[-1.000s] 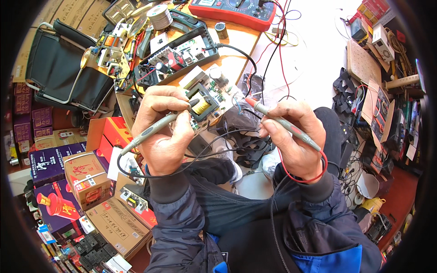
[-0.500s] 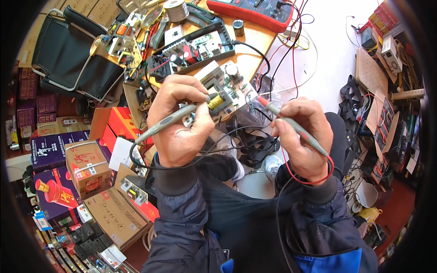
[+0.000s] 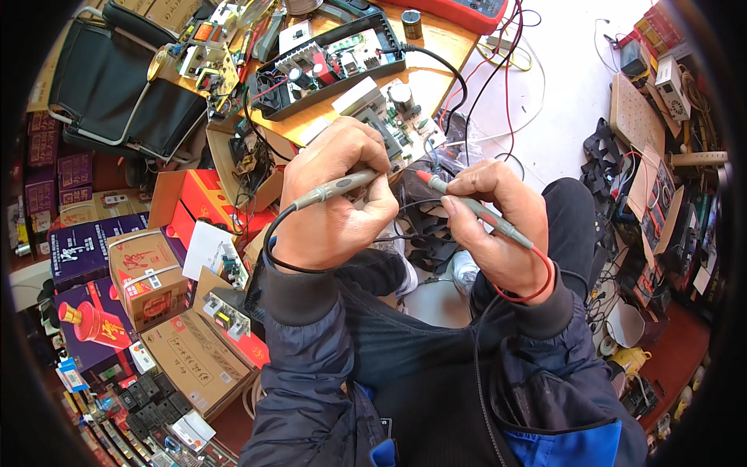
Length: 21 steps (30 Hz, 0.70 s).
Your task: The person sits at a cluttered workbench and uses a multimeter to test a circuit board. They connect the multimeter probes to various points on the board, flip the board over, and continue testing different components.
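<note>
Since a pen-like hold presumably makes fine aiming easier, the left hand [image 3: 323, 222] has its grip closed around a black-leaded probe [image 3: 336, 188], its tip hidden, while the right hand [image 3: 506, 210] pinches a red-tipped probe [image 3: 498, 221] facing the circuit board [image 3: 415, 127] at the table's [image 3: 447, 48] near edge.

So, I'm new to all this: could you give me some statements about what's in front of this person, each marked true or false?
1. The right hand holds a red-tipped probe. True.
2. The left hand holds a screwdriver. False: it holds a grey probe.
3. An open black case with electronic parts inside lies on the wooden table. True.
4. A black chair stands at the far right. False: it is on the left.
5. A purple box at the left shows a red bottle. True.
</note>
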{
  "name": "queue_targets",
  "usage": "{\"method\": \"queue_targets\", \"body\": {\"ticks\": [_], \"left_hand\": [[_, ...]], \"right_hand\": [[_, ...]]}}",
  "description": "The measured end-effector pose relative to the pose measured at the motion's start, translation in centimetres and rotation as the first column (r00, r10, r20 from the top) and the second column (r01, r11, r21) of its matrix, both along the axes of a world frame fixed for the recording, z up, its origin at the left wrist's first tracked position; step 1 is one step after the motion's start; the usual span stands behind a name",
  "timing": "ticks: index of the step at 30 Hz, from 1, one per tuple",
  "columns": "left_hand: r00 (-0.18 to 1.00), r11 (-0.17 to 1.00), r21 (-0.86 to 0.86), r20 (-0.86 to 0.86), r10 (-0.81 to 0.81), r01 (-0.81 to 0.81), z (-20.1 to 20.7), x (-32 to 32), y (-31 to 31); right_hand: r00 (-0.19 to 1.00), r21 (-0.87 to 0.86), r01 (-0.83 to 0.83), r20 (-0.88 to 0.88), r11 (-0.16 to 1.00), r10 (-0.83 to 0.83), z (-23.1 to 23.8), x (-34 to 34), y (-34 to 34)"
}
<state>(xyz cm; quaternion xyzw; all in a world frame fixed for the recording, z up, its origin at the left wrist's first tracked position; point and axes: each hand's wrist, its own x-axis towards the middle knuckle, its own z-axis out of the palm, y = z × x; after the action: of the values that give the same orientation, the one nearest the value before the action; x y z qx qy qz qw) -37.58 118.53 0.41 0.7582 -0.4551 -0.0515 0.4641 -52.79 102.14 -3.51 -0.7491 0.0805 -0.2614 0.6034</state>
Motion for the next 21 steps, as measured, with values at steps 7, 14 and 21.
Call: {"method": "queue_targets", "body": {"ticks": [7,14,21], "left_hand": [[0.999,0.999,-0.008,-0.029,0.034,-0.034,-0.01,-0.14,-0.17],[1.0,1.0,0.004,0.0,-0.001,0.001,-0.05,0.01,-0.08],[0.999,1.0,-0.007,0.034,-0.015,0.016,-0.08,0.11,-0.13]], "right_hand": [[1.0,0.009,0.0,0.022,1.0,-0.001,-0.1,0.16,0.03],[1.0,-0.043,-0.024,0.018,0.999,0.025,0.02,0.37,-0.07],[0.999,-0.102,-0.026,0.027,0.994,0.028,0.21,0.53,-0.15]]}}
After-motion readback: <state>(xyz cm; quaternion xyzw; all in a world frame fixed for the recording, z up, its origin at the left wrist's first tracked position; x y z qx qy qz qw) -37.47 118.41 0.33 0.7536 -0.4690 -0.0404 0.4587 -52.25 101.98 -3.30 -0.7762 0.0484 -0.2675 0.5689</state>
